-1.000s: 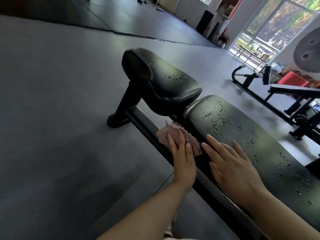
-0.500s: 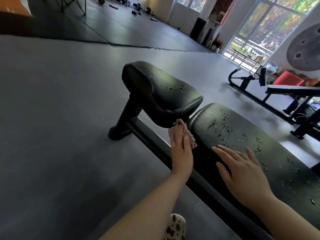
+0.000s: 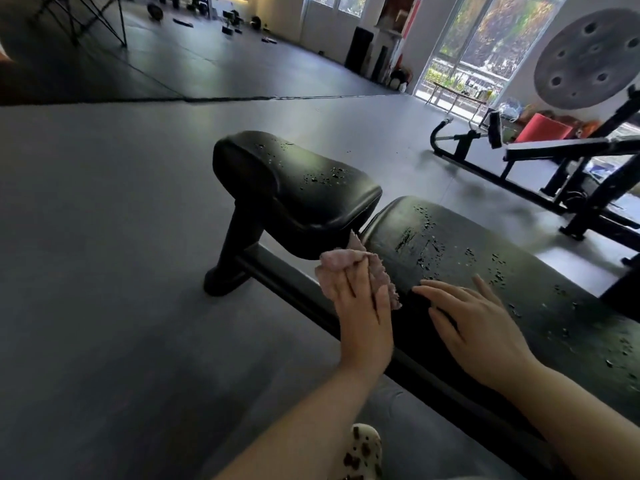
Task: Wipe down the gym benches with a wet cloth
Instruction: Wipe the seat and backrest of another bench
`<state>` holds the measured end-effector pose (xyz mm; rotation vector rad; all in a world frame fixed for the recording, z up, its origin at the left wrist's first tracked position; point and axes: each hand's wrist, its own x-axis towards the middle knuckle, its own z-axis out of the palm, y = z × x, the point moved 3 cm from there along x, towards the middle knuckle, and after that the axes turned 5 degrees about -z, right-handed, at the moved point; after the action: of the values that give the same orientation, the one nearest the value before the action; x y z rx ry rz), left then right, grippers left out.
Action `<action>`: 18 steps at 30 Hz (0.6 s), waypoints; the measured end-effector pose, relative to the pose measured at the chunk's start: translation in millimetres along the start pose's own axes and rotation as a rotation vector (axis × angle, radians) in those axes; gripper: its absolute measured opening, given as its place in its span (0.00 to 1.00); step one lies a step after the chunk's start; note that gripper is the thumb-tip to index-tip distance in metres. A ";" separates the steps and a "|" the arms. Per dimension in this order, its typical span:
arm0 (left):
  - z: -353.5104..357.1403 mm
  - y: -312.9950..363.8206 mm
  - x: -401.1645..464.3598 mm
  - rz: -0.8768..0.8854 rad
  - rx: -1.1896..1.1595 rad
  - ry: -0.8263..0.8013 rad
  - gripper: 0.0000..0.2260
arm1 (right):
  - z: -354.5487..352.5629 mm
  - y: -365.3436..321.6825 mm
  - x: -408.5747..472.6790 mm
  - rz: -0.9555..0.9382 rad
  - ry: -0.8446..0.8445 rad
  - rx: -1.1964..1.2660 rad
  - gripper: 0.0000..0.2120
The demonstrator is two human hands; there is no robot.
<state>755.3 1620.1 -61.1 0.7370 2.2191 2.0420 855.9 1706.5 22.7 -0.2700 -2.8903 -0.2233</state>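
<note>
A pinkish-mauve cloth (image 3: pixel 349 268), black bench pads (image 3: pixel 485 271), a grey floor (image 3: pixel 104 237), a cream shoe (image 3: pixel 363 448) with brown spots.

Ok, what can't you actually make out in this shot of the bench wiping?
Head view only:
- Pinkish-purple cloth: mostly covered by the left hand; wetness unclear.
- Long black padded bench: near end cut off by the frame edge.
- Under the right hand: hidden.
- Distant floor weights: too small.

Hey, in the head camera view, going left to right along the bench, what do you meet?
Seat pad → cloth under left hand → right hand → long pad → second bench.
</note>
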 end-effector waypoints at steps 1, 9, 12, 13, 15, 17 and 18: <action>2.3 -1.0 -7.4 0.042 0.042 -0.025 0.29 | -1.4 3.4 -3.4 0.015 0.008 0.034 0.22; 43.0 3.1 -55.8 0.690 0.722 -0.120 0.26 | -14.0 58.4 -68.8 0.255 0.118 0.153 0.18; 59.2 16.4 -68.3 0.959 0.759 -0.156 0.22 | -19.7 73.4 -98.1 0.317 0.107 0.133 0.18; 61.2 21.5 -70.8 1.009 0.755 -0.203 0.21 | -21.9 78.9 -108.1 0.342 0.105 0.129 0.18; 68.2 36.1 -77.1 1.088 0.752 -0.292 0.22 | -26.5 91.4 -129.7 0.401 0.098 0.128 0.18; 81.6 52.6 -85.1 1.164 0.794 -0.358 0.23 | -30.8 104.3 -153.7 0.463 0.099 0.128 0.16; 90.5 59.5 -91.6 1.207 0.839 -0.388 0.23 | -32.9 109.9 -165.6 0.494 0.103 0.135 0.14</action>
<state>885.9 1672.4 -43.0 2.7229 2.5202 0.6883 1043.3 1780.4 28.7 -0.8962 -2.6181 0.0435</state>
